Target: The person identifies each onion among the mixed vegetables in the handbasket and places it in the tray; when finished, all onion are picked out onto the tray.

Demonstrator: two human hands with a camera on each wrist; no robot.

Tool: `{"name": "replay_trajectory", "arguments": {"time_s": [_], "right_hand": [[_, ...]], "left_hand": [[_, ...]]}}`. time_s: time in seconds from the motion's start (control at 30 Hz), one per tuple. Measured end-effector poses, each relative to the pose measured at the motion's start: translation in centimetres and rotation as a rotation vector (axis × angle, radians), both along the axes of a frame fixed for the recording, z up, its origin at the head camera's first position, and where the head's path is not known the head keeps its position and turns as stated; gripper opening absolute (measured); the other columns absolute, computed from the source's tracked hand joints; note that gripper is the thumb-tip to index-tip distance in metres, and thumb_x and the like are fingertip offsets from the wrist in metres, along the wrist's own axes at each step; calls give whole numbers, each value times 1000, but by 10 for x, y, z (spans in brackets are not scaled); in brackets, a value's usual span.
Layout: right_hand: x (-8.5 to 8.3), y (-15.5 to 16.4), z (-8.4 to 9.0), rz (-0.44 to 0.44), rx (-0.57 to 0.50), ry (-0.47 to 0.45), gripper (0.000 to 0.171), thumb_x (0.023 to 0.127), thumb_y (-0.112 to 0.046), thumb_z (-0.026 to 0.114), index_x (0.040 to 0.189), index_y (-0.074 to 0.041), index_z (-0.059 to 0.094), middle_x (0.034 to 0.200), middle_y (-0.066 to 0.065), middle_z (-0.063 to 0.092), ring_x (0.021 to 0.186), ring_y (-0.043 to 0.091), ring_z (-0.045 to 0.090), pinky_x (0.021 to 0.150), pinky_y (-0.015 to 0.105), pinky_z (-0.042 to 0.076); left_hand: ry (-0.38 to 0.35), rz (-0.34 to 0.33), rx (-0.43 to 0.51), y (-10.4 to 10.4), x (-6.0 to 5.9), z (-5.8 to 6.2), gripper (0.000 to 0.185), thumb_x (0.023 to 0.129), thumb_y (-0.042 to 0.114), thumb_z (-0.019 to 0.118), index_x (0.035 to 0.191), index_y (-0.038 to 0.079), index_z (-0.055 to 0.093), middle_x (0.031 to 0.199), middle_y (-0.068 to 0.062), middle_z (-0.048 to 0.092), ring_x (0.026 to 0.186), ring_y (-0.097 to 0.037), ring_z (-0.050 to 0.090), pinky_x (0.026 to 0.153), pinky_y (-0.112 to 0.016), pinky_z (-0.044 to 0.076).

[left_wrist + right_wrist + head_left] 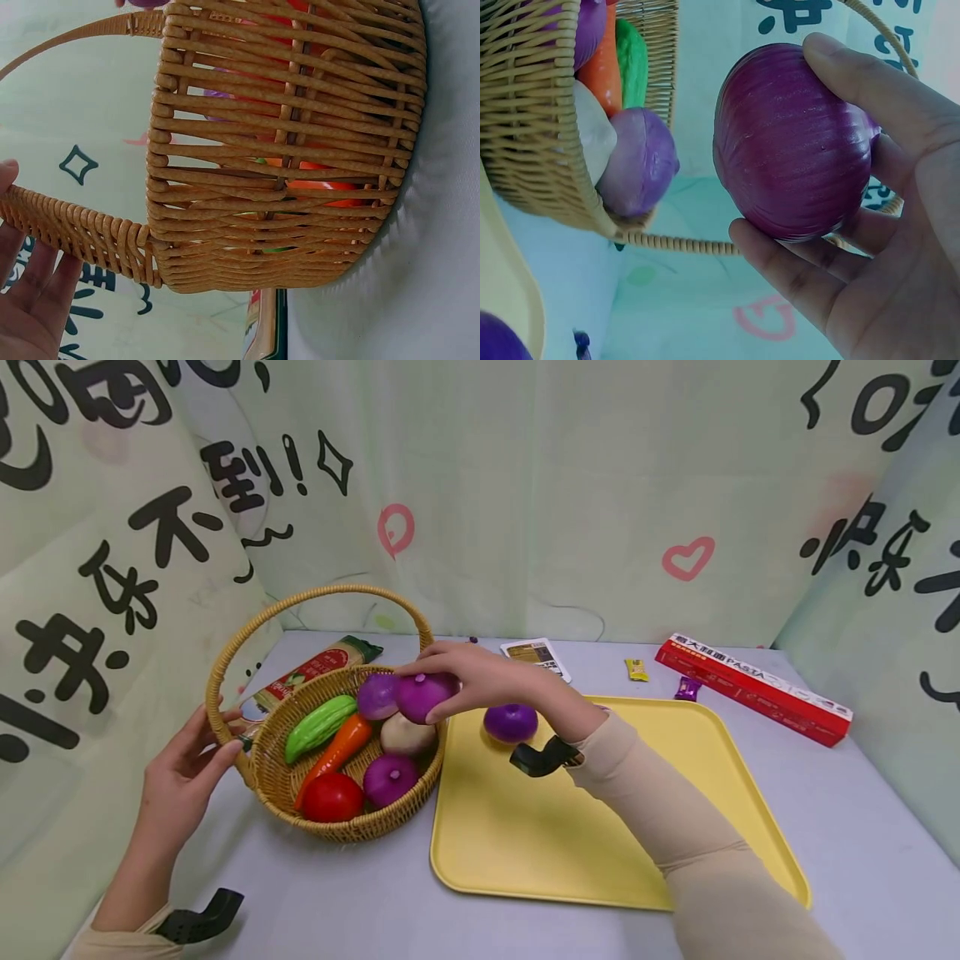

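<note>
My right hand (487,681) grips a purple onion (423,695) above the right side of a wicker basket (352,833). In the right wrist view, thumb and fingers curve around this onion (791,142). My left hand (182,774) holds the left base of the basket's handle (217,685), thumb on one side and fingers on the other. Inside the basket lie a green ridged vegetable (318,728), a carrot (345,749), a tomato (332,797), a second purple onion (390,779), a whitish round vegetable (407,737) and a pale purple one (377,696).
Right of the basket lies a yellow tray (585,852) bearing a round purple vegetable (510,723). Behind it are a white-edged packet (536,656), a yellow candy (636,670), a purple candy (687,688) and a red pasta box (753,687). A red-green package (322,664) lies behind the basket.
</note>
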State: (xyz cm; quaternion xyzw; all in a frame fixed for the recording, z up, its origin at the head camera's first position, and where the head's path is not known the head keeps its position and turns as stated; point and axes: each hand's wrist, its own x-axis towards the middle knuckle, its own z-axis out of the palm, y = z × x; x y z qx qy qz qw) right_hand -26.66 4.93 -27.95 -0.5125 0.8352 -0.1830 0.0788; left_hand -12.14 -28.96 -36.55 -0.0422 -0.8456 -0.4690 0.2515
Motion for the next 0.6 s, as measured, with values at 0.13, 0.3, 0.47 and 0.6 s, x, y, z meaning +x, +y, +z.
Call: {"name": "replay_trajectory", "arguments": {"time_s": [0.13, 0.3, 0.47, 0.6], "right_hand": [[3, 11, 4, -17, -12, -11, 63, 81, -39, 72, 138, -24, 50, 132, 4, 50, 117, 17, 47, 94, 31, 45], [7, 25, 8, -54, -24, -38, 61, 82, -38, 72, 138, -26, 49, 134, 5, 48, 117, 18, 48, 94, 31, 47], [8, 39, 9, -87, -24, -45, 62, 82, -34, 72, 138, -25, 49, 132, 5, 49, 115, 17, 50, 94, 32, 48], [9, 52, 11, -116, -27, -35, 63, 81, -33, 74, 138, -24, 50, 132, 6, 49, 115, 18, 50, 93, 34, 49]], "left_hand": [[1, -3, 3, -1, 0, 0, 60, 90, 1, 59, 144, 19, 40, 115, 30, 56, 103, 11, 54, 79, 0, 45], [-7, 6, 4, 1, 1, 1, 61, 90, 2, 59, 144, 20, 39, 116, 29, 56, 103, 10, 54, 80, 0, 45], [-11, 9, 6, 0, 0, 1, 61, 90, 3, 60, 144, 21, 39, 118, 26, 57, 103, 10, 54, 80, 0, 44], [-13, 7, 4, 0, 0, 1, 61, 90, 3, 60, 144, 21, 39, 119, 26, 57, 104, 10, 54, 80, 0, 44]]}}
